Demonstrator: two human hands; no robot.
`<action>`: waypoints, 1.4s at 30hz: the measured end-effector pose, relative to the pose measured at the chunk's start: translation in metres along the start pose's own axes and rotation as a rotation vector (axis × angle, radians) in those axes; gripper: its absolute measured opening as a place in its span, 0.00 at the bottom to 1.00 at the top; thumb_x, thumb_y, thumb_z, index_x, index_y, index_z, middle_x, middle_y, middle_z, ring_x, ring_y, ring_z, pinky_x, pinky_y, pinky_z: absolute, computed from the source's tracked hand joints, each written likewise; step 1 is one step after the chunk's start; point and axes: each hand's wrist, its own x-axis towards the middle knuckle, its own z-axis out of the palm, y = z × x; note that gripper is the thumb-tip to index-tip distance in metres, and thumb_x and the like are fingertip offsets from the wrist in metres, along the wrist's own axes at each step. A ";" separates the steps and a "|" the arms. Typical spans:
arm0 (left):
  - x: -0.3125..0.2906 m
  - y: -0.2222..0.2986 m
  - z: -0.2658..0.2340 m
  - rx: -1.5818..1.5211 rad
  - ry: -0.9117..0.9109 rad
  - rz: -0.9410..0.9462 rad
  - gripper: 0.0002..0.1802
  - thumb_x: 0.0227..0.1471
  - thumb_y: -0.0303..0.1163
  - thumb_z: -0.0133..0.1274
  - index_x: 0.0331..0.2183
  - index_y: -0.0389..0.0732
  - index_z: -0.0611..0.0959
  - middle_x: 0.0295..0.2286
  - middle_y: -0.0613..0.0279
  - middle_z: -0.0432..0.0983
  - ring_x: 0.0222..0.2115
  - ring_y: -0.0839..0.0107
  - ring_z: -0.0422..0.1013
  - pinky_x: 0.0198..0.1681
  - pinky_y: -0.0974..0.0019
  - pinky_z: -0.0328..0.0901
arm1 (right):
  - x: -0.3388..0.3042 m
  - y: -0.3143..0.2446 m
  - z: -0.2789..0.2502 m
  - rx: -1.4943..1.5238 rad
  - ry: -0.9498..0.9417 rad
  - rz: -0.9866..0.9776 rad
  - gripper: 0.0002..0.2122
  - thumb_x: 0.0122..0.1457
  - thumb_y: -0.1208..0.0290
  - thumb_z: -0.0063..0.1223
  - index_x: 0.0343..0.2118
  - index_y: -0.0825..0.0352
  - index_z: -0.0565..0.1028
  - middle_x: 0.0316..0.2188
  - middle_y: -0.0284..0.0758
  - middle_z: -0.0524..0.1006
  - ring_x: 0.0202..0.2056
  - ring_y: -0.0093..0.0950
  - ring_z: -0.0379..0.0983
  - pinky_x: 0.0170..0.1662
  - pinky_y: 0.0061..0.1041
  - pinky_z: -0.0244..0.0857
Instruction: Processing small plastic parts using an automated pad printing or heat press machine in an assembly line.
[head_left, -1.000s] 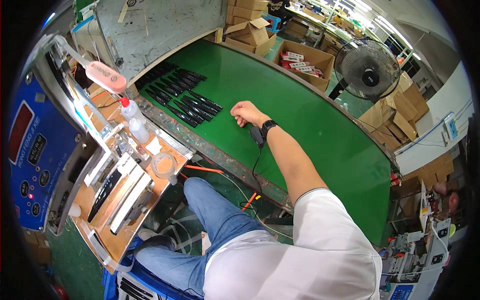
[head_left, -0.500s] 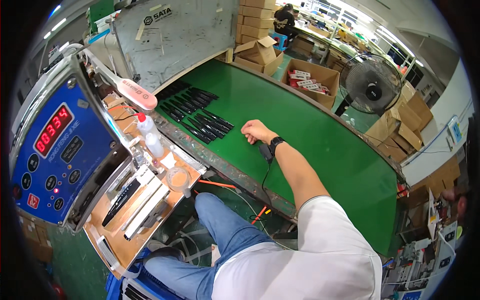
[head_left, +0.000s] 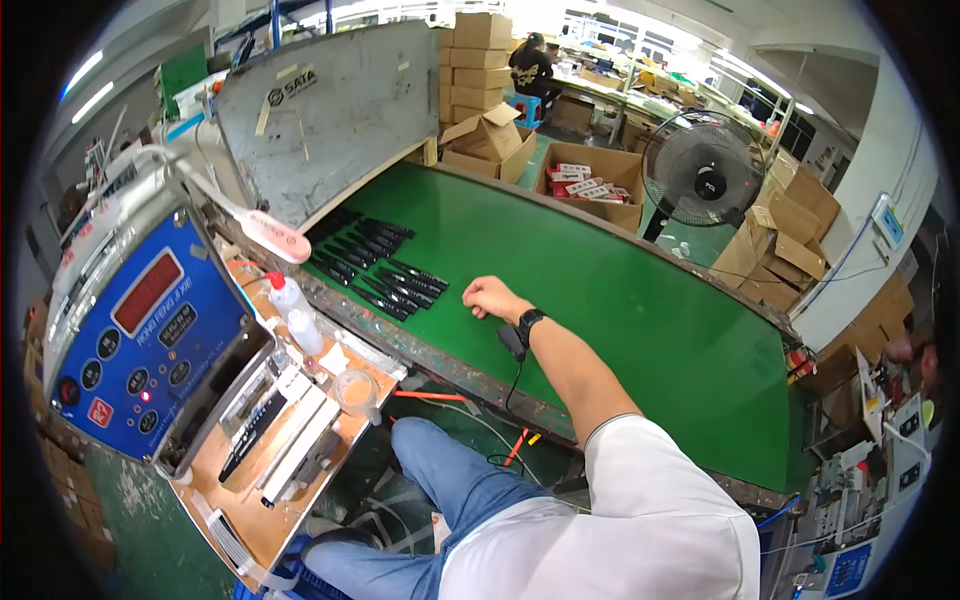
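My right hand (head_left: 497, 298) hovers over or rests on a green belt table (head_left: 600, 310); which of the two I cannot tell. Its fingers are curled in and nothing shows between them. Just left of the fingertips lie several long, narrow, glossy black pieces (head_left: 412, 287), laid side by side in slanted rows. More of these black pieces (head_left: 365, 240) lie farther back. On my right wrist sits a black watch (head_left: 529, 322), with a small black box (head_left: 512, 343) and a cable beside it. My left hand is out of view.
At left stands a machine with a blue control panel (head_left: 150, 335). Its wooden shelf (head_left: 215, 485) carries bottles (head_left: 290, 298), a tape roll (head_left: 355, 390) and another black piece (head_left: 252, 437). Beyond the belt are a grey board (head_left: 330, 110), an open carton (head_left: 595, 205) and a fan (head_left: 703, 172).
The view has shifted, so the belt and cartons appear farther left. My right hand stays curled beside the black pieces. The red digits on the blue panel were bright and now look dim.
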 end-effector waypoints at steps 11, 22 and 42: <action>0.015 0.029 -0.073 -0.425 0.828 -0.314 0.28 0.66 0.49 0.53 0.48 0.29 0.79 0.42 0.36 0.79 0.42 0.43 0.76 0.45 0.47 0.72 | -0.050 -0.051 0.034 -0.060 -0.026 -0.296 0.06 0.58 0.72 0.62 0.36 0.67 0.81 0.28 0.30 0.80 0.30 0.20 0.76 0.34 0.23 0.71; 0.041 0.235 -0.157 -1.462 0.627 0.145 0.22 0.68 0.41 0.53 0.50 0.30 0.77 0.44 0.41 0.75 0.38 0.61 0.71 0.39 0.55 0.70 | -0.282 -0.165 0.213 0.133 -0.957 -0.583 0.12 0.64 0.66 0.63 0.42 0.69 0.76 0.30 0.35 0.76 0.31 0.26 0.72 0.37 0.29 0.69; 0.029 0.245 -0.173 -0.589 0.544 0.680 0.23 0.50 0.22 0.65 0.50 0.34 0.81 0.39 0.48 0.79 0.35 0.54 0.77 0.44 0.56 0.71 | -0.216 -0.223 0.225 -0.165 -0.783 -0.869 0.15 0.66 0.67 0.61 0.51 0.69 0.77 0.31 0.35 0.77 0.30 0.25 0.72 0.36 0.27 0.69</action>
